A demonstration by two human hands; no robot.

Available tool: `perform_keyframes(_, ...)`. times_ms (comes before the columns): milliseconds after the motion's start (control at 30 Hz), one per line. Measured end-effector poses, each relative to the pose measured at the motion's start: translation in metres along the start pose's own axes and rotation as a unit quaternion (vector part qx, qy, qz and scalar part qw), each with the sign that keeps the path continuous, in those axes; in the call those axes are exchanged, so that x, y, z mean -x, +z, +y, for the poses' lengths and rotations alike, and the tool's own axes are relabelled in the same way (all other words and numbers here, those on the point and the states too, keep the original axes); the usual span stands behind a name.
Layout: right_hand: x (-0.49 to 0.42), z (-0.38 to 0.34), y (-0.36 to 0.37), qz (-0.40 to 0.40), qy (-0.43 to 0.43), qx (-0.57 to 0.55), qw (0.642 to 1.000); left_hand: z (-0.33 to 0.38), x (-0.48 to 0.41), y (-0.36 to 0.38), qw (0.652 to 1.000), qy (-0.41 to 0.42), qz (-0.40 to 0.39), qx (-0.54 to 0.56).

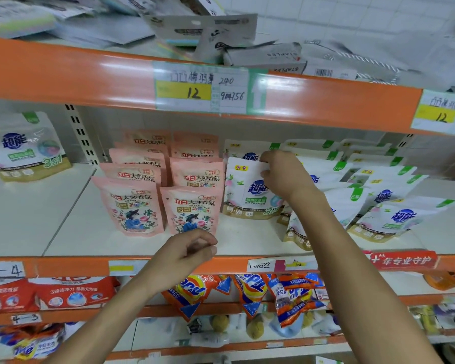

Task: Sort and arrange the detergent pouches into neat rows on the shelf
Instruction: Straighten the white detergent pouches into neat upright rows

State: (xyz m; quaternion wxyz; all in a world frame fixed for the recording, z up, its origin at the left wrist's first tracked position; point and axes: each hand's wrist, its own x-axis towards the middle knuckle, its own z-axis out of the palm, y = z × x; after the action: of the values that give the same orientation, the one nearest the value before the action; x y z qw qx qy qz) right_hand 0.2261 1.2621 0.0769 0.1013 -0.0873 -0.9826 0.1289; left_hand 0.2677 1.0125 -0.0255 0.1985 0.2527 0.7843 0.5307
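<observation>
The task is judged to be roughly half done; the pink pouches (pixel 132 203) are stood upright in two straight files on the left part of the middle shelf (pixel 63 222), one behind another, and nothing more seems to be needed there; just beside them a file of white pouches is begun, and its front white pouch (pixel 247 190) is gripped at the upper right corner by the right hand (pixel 281 174), the fingers curled over the top edge, the pouch upright with its base on the shelf; the left hand (pixel 192 248) is held over the front lip of the shelf, fingers loosely curled, with nothing in it; to the right, the remaining white pouches (pixel 386 203) are left in disorder, some leaning, some lying flat and overlapped, so that the greater part of the white stock is yet to be stood and lined up; a lone white pouch (pixel 24 151) is seen well apart at the far left, beyond the slotted upright, and may have to be brought across to its own kind
</observation>
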Motion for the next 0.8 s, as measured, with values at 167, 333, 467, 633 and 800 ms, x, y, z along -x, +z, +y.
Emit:
perform_keyframes(167, -0.001, 0.006, -0.001, -0.005, 0.020, 0.009, 1.000, 0.000, -0.002, 0.002, 1.000, 0.005, -0.004, -0.005)
perform_keyframes(333, -0.009, 0.007, 0.006, -0.006, 0.038, 0.025, 0.999, 0.001, -0.003, 0.003, 1.000, 0.010, -0.007, 0.000)
perform_keyframes(467, -0.018, 0.007, 0.013, -0.005, 0.030, 0.020, 0.999, 0.001, -0.004, 0.002, 1.000, 0.016, -0.009, 0.005)
perform_keyframes(633, -0.035, 0.002, 0.020, -0.013, 0.005, 0.040, 0.999, -0.002, -0.003, -0.004, 1.000, 0.017, 0.001, -0.001)
perform_keyframes(800, -0.050, -0.002, 0.025, -0.022, -0.005, 0.059, 0.998, -0.005, -0.001, -0.009, 1.000, 0.010, 0.012, -0.006)
